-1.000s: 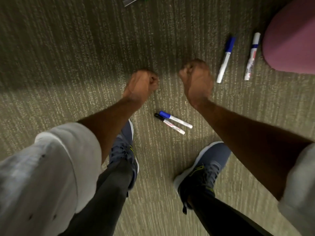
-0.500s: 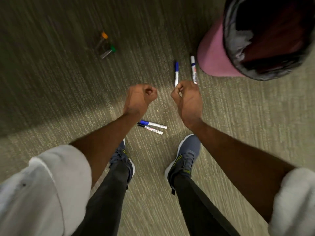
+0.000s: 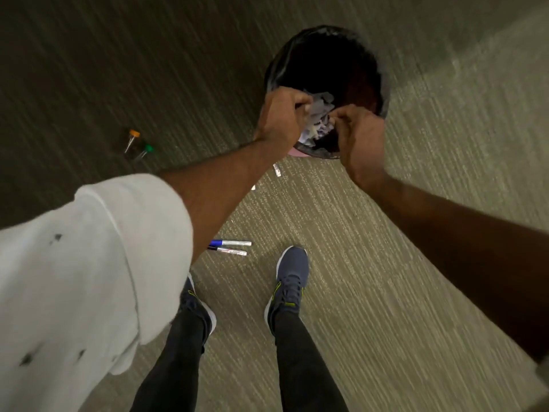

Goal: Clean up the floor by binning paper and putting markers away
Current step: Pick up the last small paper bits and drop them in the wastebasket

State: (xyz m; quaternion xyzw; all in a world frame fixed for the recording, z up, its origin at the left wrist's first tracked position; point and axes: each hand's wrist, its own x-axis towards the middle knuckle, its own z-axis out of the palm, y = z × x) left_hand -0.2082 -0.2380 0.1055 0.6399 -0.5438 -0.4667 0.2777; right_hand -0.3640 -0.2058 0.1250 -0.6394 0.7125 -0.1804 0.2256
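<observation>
A pink bin with a black liner [image 3: 385, 84] stands on the carpet ahead of me. Both hands are over its near rim. A bunch of white paper scraps [image 3: 319, 114] sits between them, above the opening. My left hand [image 3: 282, 120] has its fingers curled onto the left side of the scraps. My right hand [image 3: 356, 138] pinches at their right side. A blue-capped marker [image 3: 231, 242] and a black-capped marker [image 3: 230, 250] lie side by side near my feet. A white marker [image 3: 277, 171] lies below the bin, partly hidden by my left arm.
An orange-capped marker [image 3: 130, 140] and a green-capped marker [image 3: 144, 151] lie on the dark carpet to the left. My two shoes [image 3: 289, 286] stand below the bin. The carpet is lighter to the right.
My view has swung up toward the bin. Both hands, closed fists over the floor before, have risen over the bin opening, and paper scraps now show between them.
</observation>
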